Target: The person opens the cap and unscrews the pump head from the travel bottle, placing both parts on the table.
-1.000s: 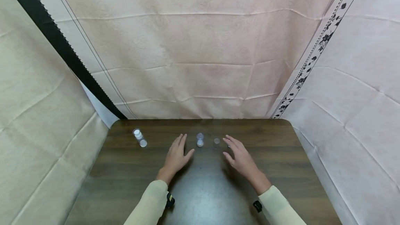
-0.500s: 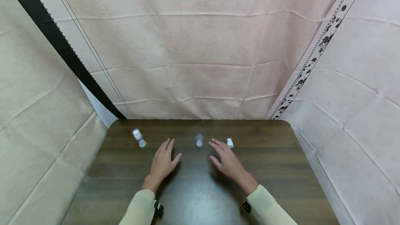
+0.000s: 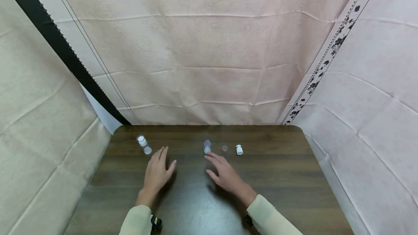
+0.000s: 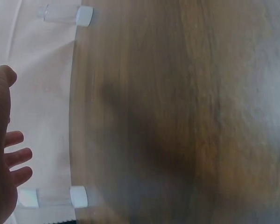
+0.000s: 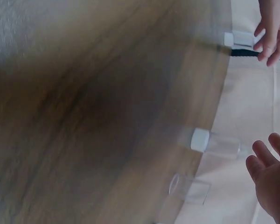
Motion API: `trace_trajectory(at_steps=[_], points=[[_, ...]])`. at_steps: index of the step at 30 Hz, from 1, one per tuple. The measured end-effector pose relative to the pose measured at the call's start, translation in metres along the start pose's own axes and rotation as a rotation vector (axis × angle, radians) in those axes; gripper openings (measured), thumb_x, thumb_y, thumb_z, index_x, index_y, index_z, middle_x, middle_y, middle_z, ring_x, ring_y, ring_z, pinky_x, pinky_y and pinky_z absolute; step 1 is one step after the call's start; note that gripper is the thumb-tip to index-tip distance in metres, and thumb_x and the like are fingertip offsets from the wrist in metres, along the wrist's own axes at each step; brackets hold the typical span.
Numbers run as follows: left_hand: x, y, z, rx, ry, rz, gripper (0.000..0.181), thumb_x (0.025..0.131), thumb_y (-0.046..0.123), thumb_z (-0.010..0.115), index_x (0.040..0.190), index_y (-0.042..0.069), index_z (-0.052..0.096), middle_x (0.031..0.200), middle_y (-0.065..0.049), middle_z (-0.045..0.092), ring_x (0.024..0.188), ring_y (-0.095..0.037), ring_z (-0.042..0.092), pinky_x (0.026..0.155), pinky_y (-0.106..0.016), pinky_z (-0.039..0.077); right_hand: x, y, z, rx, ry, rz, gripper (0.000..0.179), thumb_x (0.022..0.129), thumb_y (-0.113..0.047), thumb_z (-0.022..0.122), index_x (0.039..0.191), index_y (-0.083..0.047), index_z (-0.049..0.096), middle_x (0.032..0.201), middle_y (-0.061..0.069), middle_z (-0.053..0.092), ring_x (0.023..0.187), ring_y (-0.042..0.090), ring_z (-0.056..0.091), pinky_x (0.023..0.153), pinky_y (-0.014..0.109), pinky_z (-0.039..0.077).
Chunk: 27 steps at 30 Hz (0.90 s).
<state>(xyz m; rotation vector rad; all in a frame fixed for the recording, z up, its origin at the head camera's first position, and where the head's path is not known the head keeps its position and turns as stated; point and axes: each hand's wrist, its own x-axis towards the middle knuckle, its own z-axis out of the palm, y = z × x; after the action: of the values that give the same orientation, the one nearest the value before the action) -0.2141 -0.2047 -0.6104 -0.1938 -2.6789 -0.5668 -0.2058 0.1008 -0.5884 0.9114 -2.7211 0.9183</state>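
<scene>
Pale cloth (image 3: pixel 209 46) hangs behind the brown table (image 3: pixel 277 169), perhaps to make a plain background. At far left, one clear bottle (image 3: pixel 144 145) with white ends stands upright, probably steady on its lower end. Near it hovers your left hand (image 3: pixel 157 173), its grip apart, holding nothing. Toward the middle stands a second clear bottle (image 3: pixel 207 146), white below; at its near side your right hand (image 3: pixel 225 175) has also its grip apart, though whether fingertips touch it cannot be told. Further right come a clear cylinder (image 3: pixel 225 148) and a small white bottle (image 3: pixel 239 150); this spaced row seems to leave room for your arms.
</scene>
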Motion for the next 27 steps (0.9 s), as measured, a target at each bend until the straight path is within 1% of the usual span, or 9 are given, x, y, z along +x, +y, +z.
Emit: trace_trajectory(at_steps=[3, 5, 9, 15, 18, 21, 24, 27], points=[[-0.003, -0.008, -0.001, -0.020, 0.085, 0.014, 0.065, 0.092, 0.034, 0.077, 0.143, -0.001, 0.056, 0.137, -0.027, 0.061, 0.123, -0.046, 0.059, 0.100, -0.060, 0.051, 0.001, -0.003, 0.005, 0.006, -0.024, 0.009, 0.054, 0.103, -0.031, 0.066, 0.152, -0.018, 0.049, 0.160, 0.004, 0.046, 0.143, 0.024, 0.048, 0.112, 0.047, 0.048], [-0.005, -0.013, -0.002, -0.032, 0.127, 0.015, 0.062, 0.091, 0.032, 0.077, 0.139, -0.001, 0.059, 0.134, -0.027, 0.063, 0.120, -0.046, 0.061, 0.097, -0.060, 0.052, 0.003, -0.004, 0.008, 0.009, -0.030, 0.012, 0.053, 0.103, -0.031, 0.065, 0.152, -0.019, 0.049, 0.161, 0.003, 0.045, 0.144, 0.024, 0.048, 0.112, 0.047, 0.047], [-0.008, -0.022, -0.003, -0.048, 0.174, -0.002, 0.056, 0.090, 0.028, 0.078, 0.133, -0.002, 0.061, 0.130, -0.026, 0.064, 0.116, -0.046, 0.062, 0.093, -0.061, 0.053, 0.008, -0.006, 0.014, 0.023, -0.031, 0.007, 0.053, 0.103, -0.029, 0.065, 0.152, -0.019, 0.049, 0.161, 0.001, 0.044, 0.144, 0.024, 0.047, 0.114, 0.047, 0.046], [-0.012, -0.040, -0.006, -0.044, 0.246, -0.049, 0.048, 0.087, 0.023, 0.080, 0.126, -0.003, 0.064, 0.120, -0.027, 0.066, 0.103, -0.048, 0.064, 0.083, -0.061, 0.053, 0.015, -0.011, 0.021, 0.046, -0.049, 0.008, 0.055, 0.103, -0.027, 0.065, 0.154, -0.020, 0.046, 0.162, 0.003, 0.043, 0.145, 0.026, 0.046, 0.114, 0.049, 0.045], [-0.012, -0.049, -0.008, -0.036, 0.263, -0.077, 0.047, 0.088, 0.022, 0.079, 0.124, -0.005, 0.064, 0.118, -0.028, 0.066, 0.101, -0.049, 0.063, 0.083, -0.061, 0.053, 0.017, -0.014, 0.026, 0.051, -0.051, 0.014, 0.056, 0.103, -0.026, 0.066, 0.155, -0.020, 0.045, 0.162, 0.004, 0.043, 0.145, 0.026, 0.046, 0.114, 0.049, 0.045], [-0.011, -0.057, -0.012, -0.034, 0.269, -0.117, 0.046, 0.089, 0.022, 0.078, 0.121, -0.007, 0.063, 0.115, -0.030, 0.066, 0.101, -0.050, 0.063, 0.082, -0.062, 0.052, 0.019, -0.016, 0.031, 0.045, -0.057, 0.017, 0.058, 0.102, -0.026, 0.066, 0.155, -0.019, 0.044, 0.162, 0.004, 0.043, 0.146, 0.025, 0.045, 0.115, 0.048, 0.044], [-0.009, -0.063, -0.017, -0.039, 0.268, -0.181, 0.044, 0.089, 0.022, 0.077, 0.119, -0.007, 0.062, 0.114, -0.031, 0.066, 0.101, -0.051, 0.062, 0.082, -0.063, 0.051, 0.021, -0.018, 0.036, 0.044, -0.064, 0.016, 0.058, 0.102, -0.028, 0.066, 0.155, -0.018, 0.044, 0.162, 0.004, 0.043, 0.147, 0.025, 0.044, 0.116, 0.046, 0.043], [-0.005, -0.068, -0.021, -0.050, 0.237, -0.264, 0.044, 0.092, 0.024, 0.074, 0.120, -0.007, 0.060, 0.116, -0.031, 0.064, 0.103, -0.051, 0.061, 0.082, -0.063, 0.050, 0.024, -0.020, 0.039, 0.053, -0.067, 0.023, 0.058, 0.102, -0.028, 0.066, 0.155, -0.017, 0.045, 0.162, 0.004, 0.042, 0.147, 0.025, 0.044, 0.117, 0.046, 0.042]])
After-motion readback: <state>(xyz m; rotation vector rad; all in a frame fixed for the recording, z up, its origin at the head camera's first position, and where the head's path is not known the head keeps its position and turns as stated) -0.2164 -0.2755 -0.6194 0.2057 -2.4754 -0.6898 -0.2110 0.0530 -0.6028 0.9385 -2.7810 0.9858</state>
